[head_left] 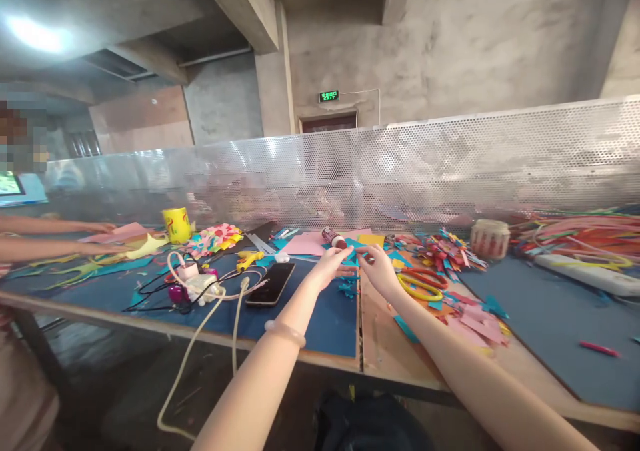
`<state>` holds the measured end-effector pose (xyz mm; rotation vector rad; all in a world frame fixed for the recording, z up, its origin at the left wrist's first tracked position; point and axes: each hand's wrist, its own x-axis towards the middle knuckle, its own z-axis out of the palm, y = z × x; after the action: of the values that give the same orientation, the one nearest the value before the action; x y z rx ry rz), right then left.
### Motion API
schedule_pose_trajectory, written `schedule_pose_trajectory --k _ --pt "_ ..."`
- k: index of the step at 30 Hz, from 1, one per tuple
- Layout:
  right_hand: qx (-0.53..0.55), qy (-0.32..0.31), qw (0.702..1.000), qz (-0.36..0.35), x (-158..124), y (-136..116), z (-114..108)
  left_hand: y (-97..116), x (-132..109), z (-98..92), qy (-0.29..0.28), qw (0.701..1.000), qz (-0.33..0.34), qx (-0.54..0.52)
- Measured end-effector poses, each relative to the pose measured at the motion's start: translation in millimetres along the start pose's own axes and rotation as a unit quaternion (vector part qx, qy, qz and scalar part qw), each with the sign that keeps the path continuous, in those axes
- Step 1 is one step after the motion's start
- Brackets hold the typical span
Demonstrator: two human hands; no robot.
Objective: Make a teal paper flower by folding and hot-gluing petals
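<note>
Both my arms reach out over the blue-covered table [320,317]. My left hand [331,266] and my right hand [377,269] meet above a small teal paper piece [354,253], fingers pinched on it from either side. A pale bracelet [285,331] sits on my left wrist. A red-capped glue bottle [334,238] lies just beyond my hands on pink paper [304,245]. Yellow-handled scissors [419,284] rest to the right of my right hand.
A black phone [271,283], a white charger with cables [200,284] and a yellow cup [177,225] lie to the left. Heaps of coloured paper scraps [450,251] and a striped pot [490,238] stand right. Another person's arms [55,237] work far left. A perforated metal screen [400,164] backs the table.
</note>
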<state>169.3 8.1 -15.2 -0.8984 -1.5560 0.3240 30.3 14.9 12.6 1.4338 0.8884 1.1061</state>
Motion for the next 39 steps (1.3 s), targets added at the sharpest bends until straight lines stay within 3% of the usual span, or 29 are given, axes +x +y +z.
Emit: schedule_pose_trajectory --k 7,14,21,39 --pt "-0.056 -0.009 0.995 -0.081 -5 -7 3 -7 3 -1.3 -0.004 0.995 0.010 -0.095" --pt "-0.089 -0.010 0.989 -0.118 -5 -2 3 -12 3 -5.2 0.006 0.996 -0.002 -0.091" --pt "-0.108 -0.015 0.986 -0.124 -5 -1 5 -15 4 -6.1 -0.040 0.994 -0.007 -0.099" --pt "-0.098 -0.033 0.988 -0.112 -7 -3 3 -20 6 -9.1 -0.039 0.982 -0.004 -0.183"
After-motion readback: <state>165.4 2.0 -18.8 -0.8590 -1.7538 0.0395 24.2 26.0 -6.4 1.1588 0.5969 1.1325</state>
